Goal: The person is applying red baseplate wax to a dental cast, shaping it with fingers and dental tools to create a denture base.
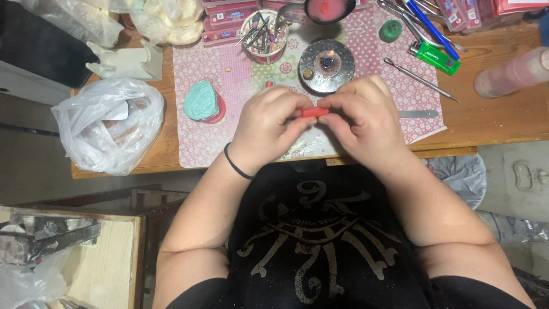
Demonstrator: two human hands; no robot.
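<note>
While both hands pinch it, I see the small red stick (315, 112) lying crosswise over the worktop's (492, 117) front edge, left hand (267, 129) and right hand (360, 117) each grasping one end.

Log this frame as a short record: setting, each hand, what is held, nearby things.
setting: wooden table with pink mat
left hand: pinches the red piece's left end
right hand: pinches its right end
held: red piece, level between both hands
nearby: small burner with lit flame, tool cup, green lighter, plastic bag
</note>
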